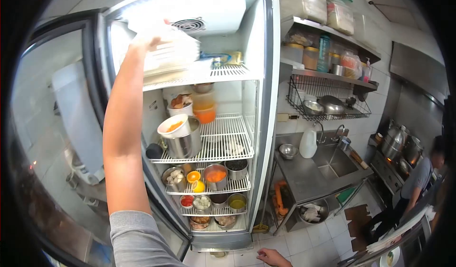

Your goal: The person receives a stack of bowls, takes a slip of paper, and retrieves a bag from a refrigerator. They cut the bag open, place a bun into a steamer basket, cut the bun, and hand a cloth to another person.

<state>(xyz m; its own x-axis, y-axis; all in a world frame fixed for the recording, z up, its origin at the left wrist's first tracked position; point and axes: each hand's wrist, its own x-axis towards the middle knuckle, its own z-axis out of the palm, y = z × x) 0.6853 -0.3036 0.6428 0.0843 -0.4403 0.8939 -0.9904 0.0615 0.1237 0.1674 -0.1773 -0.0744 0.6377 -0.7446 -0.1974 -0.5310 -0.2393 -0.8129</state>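
My left hand (151, 40) reaches up onto the top shelf of an upright fridge. It is at a stack of white trays or containers (178, 56), and bright light washes out its fingers, so their grip cannot be told. Beside the stack, blue and yellow packaging (221, 58) lies on the wire shelf (232, 71). Down at the bottom edge, my right hand (271, 256) hangs over the tiled floor, loosely open, with nothing visible in it.
The fridge door (97, 67) stands open at left. Lower shelves hold a tilted white tub (173, 126) on a metal pot (184, 143), an orange-filled container (204, 112) and several bowls. Right are a steel sink (335, 165), a water jug (308, 143) and a person (418, 181) near the stove.
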